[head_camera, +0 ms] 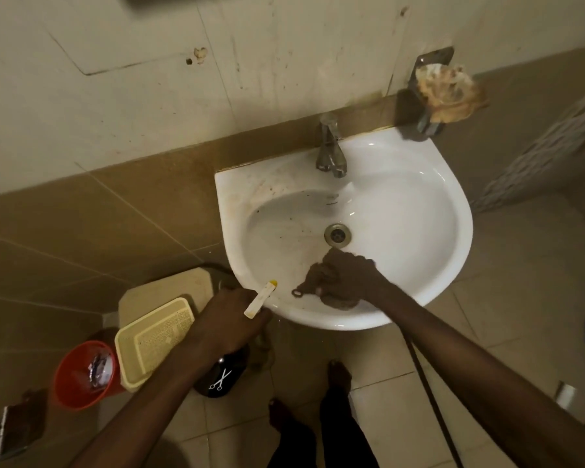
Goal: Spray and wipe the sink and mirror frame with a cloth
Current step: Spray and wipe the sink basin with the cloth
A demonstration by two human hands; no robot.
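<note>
The right hand [348, 275] presses a bunched brown cloth [321, 282] against the front of the sink [419, 184] bowl, just below the drain [337, 234]. The cloth looks soft and limp, best held wadded under the palm. The left hand [230, 319] grips a spray bottle [223, 376], nozzle [260, 298] over the rim; likely light but slippery when wet.

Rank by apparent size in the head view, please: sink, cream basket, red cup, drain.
Largest to smallest:
1. sink
2. cream basket
3. red cup, looks close to the basket, so this order is unsure
4. drain
</note>
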